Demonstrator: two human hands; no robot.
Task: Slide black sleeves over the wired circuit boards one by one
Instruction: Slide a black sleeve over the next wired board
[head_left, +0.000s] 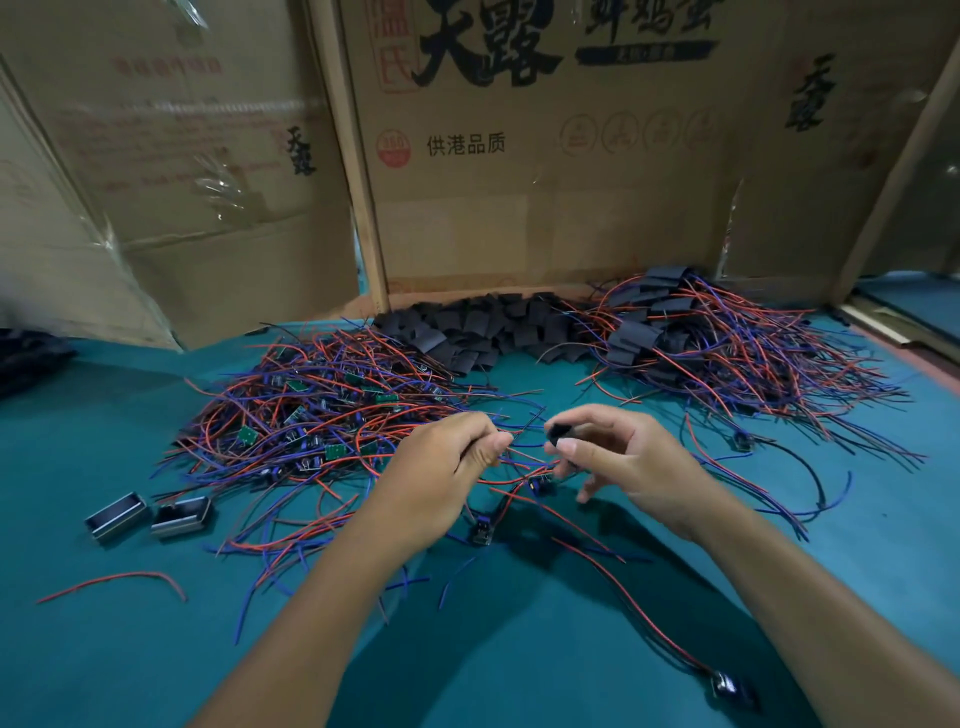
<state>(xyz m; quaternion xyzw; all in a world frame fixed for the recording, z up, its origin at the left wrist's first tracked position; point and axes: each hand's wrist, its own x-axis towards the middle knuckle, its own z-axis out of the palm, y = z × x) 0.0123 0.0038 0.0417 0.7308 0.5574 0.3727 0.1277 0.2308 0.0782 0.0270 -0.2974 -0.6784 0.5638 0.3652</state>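
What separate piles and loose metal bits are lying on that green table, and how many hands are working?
Heaps of bare wired boards: 1
Heaps of loose black sleeves: 1
Heaps of sleeved boards: 1
Small metal housings: 2
Hands at work, left and right: 2
Total: 7

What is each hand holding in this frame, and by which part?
Left hand pinches the wires of one board near their ends. Right hand pinches a black sleeve between thumb and forefinger, across its middle.

Two hands (447, 467), two metal housings (117, 516).
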